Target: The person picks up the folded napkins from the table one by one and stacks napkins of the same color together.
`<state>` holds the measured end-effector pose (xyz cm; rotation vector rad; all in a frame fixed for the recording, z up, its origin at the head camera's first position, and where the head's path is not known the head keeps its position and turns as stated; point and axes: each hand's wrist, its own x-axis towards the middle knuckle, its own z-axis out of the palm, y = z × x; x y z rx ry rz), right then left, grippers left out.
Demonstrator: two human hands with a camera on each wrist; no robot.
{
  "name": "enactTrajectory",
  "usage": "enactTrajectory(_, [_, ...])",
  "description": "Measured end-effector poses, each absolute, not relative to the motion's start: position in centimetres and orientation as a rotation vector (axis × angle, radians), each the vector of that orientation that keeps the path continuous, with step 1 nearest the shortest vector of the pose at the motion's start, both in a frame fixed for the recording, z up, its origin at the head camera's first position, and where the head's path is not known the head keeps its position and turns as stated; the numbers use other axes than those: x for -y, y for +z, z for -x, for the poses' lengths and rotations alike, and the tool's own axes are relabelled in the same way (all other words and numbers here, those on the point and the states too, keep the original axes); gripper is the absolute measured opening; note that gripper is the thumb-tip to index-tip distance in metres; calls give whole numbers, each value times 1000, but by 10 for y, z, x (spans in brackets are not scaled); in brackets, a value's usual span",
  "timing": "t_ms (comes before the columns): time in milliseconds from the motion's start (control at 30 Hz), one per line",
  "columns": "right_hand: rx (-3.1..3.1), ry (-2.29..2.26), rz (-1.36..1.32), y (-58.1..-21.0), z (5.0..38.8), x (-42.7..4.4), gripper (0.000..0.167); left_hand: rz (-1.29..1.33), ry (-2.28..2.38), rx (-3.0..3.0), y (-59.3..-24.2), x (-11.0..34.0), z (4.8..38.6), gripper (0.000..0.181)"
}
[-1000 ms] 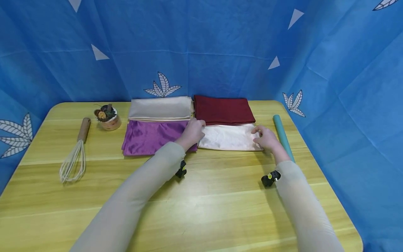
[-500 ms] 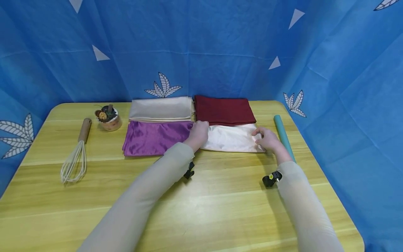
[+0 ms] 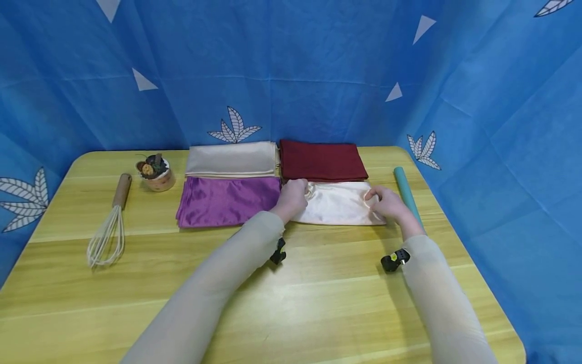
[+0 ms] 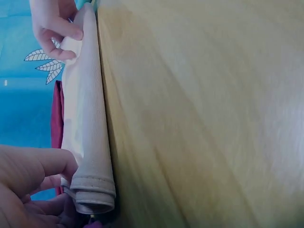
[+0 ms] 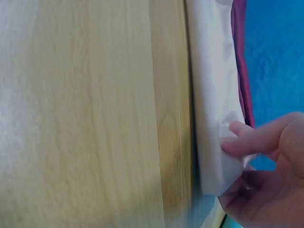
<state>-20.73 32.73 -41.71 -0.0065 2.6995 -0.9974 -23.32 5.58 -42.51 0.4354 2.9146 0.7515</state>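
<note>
A folded white satin cloth (image 3: 341, 205) lies at the front right of a block of folded cloths. At its left end my left hand (image 3: 293, 198) pinches the fabric, which bunches a little by the fingertips. My right hand (image 3: 387, 202) pinches the opposite end between thumb and fingers. The left wrist view shows the folded layers of the white cloth (image 4: 90, 118) edge-on, with the left hand (image 4: 33, 183) at the near end. In the right wrist view, the right hand (image 5: 270, 164) grips the cloth's corner.
Beside the white cloth lies a purple cloth (image 3: 227, 201); behind are a beige cloth (image 3: 232, 159) and a dark red cloth (image 3: 323, 161). A teal stick (image 3: 406, 189) lies right. A whisk (image 3: 109, 227) and a decorated cup (image 3: 156, 174) stand left. A blue curtain (image 3: 273, 65) borders the table.
My left hand has moved right, off the purple cloth's edge, along with the white cloth's end. The white cloth has shifted slightly right and nearer, with new creases near the hands.
</note>
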Motion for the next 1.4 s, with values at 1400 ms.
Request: enactTrajectory(1400, [-2835, -1546, 112, -373, 269, -222, 27, -97, 1356, -2906, -364, 82, 286, 23])
